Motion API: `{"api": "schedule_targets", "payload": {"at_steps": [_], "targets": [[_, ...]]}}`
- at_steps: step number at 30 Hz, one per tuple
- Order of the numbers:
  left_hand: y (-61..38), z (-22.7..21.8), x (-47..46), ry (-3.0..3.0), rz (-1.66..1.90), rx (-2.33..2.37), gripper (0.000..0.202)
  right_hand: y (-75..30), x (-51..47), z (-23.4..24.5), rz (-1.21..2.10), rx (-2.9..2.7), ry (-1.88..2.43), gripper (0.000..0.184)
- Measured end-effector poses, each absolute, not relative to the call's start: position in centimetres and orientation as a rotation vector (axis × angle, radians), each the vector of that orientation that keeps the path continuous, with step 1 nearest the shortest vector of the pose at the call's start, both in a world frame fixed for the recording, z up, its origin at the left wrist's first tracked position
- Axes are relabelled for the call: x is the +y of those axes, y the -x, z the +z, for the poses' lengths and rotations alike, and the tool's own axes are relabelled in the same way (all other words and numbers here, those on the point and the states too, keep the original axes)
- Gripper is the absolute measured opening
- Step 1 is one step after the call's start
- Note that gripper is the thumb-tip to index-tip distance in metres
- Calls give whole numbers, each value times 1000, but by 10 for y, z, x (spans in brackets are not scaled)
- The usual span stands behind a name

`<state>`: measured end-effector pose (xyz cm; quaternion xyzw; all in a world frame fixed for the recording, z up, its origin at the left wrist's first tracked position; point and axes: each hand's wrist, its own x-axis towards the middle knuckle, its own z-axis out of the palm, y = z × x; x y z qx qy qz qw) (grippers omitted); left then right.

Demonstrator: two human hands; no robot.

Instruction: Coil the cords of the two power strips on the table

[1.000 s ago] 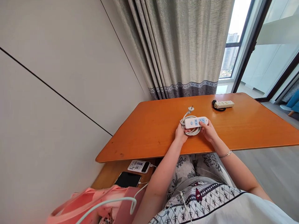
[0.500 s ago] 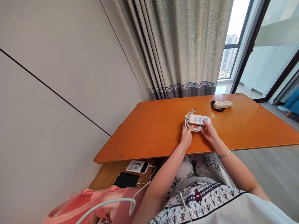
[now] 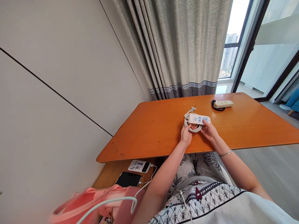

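A white power strip (image 3: 199,119) with blue sockets lies on its coiled white cord (image 3: 192,127) on the orange wooden table (image 3: 151,130). My left hand (image 3: 186,135) grips the coil and the strip's left end. My right hand (image 3: 209,131) holds the strip's right end with its fingers closed on it. The cord's plug (image 3: 192,109) sticks out behind the coil.
A second, cream power strip (image 3: 223,104) with a black cord lies at the table's far right. Below the table's near left corner lie a black phone (image 3: 128,179) and a white power bank (image 3: 139,166). A pink bag (image 3: 98,203) sits at lower left. Curtain and window stand behind.
The strip and coil moved right and a little farther from me, both hands moving with them. In the last half second they barely shifted.
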<state>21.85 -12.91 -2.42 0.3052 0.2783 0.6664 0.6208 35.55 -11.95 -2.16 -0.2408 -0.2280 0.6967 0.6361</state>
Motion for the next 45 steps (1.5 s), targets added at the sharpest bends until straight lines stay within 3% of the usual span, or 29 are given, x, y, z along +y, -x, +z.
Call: {"api": "schedule_targets", "payload": {"at_steps": [3,9,36,45], "targets": [[-218,-25,-129,-731,1500,650,25,-357,-119,-23,1583,-553,534,35],[-217,-25,-130,-794,1436,664,11,-358,-119,-21,1578,-544,518,35],[-204,6,-139,-354,1310,547,45,-350,-125,-12,1516,-573,577,46],[-201,-8,-131,-352,1312,727,54,-352,-127,-11,1456,-637,582,44]]}}
